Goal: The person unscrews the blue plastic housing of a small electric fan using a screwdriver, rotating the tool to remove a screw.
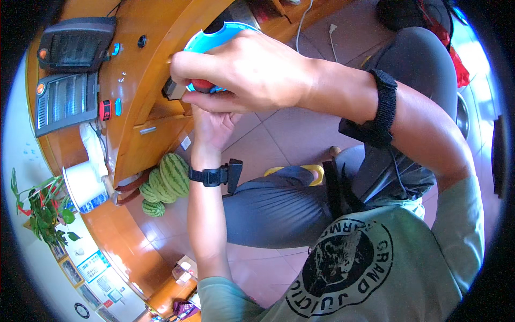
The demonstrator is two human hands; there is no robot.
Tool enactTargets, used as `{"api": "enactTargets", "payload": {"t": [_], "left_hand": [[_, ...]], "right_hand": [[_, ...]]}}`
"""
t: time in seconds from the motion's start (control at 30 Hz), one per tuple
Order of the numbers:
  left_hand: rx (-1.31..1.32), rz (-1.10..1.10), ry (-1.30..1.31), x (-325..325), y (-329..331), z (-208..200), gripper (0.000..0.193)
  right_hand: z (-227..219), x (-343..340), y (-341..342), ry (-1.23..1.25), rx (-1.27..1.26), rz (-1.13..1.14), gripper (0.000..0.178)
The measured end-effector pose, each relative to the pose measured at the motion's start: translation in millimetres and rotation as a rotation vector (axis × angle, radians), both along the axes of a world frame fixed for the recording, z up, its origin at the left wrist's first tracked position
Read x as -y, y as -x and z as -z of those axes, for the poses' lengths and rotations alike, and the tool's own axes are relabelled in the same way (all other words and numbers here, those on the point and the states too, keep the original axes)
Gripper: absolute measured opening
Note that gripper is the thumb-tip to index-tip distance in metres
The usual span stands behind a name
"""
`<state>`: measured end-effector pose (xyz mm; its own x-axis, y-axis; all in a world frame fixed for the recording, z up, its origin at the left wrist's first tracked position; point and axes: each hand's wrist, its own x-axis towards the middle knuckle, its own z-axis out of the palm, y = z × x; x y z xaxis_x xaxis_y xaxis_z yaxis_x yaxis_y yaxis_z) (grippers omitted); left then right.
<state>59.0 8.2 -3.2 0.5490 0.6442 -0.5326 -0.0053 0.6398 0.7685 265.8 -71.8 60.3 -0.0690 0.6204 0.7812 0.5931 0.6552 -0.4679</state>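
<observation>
My right hand (257, 70) is closed, with thumb and forefinger pinched around a small rounded red piece (202, 85). Its kind does not show. Behind and around those fingers is a light-blue round thing with a curved rim (228, 28), mostly covered by the hand. At the fingertips a dark, squarish block (173, 89) with a paler face sticks out; I cannot tell whether it is joined to the red piece. Below the right hand is my left hand (214, 127), palm partly showing. Its fingers are hidden, so its grip is unclear. Both wrists wear black straps.
A wooden cabinet top (126, 91) on the left carries two dark devices with clear windows (72, 48) and a red roll-like thing (105, 110). Striped watermelons (169, 180) lie on the tiled floor, near a white bucket (86, 185) and a potted plant (48, 214). My bent legs are beneath.
</observation>
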Motion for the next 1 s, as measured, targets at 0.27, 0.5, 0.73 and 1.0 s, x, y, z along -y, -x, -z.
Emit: {"api": "enactTargets", "payload": {"t": [0.27, 0.5, 0.73, 1.0], "left_hand": [[0.051, -0.085, -0.013, -5, 14, 25, 0.072], [0.01, -0.082, 0.088, -6, 6, 21, 0.078], [0.14, -0.007, 0.156, -12, 2, 16, 0.094], [0.128, -0.083, 0.118, -11, 1, 11, 0.094]], "right_hand": [[-11, -7, 16, 0.076, 0.122, -0.027, 0.022], [-11, -20, 7, 0.164, 0.133, -0.019, 0.021], [-9, -27, -6, 0.11, 0.125, 0.004, 0.021], [-9, -22, -4, 0.127, 0.128, 0.048, 0.021]]}}
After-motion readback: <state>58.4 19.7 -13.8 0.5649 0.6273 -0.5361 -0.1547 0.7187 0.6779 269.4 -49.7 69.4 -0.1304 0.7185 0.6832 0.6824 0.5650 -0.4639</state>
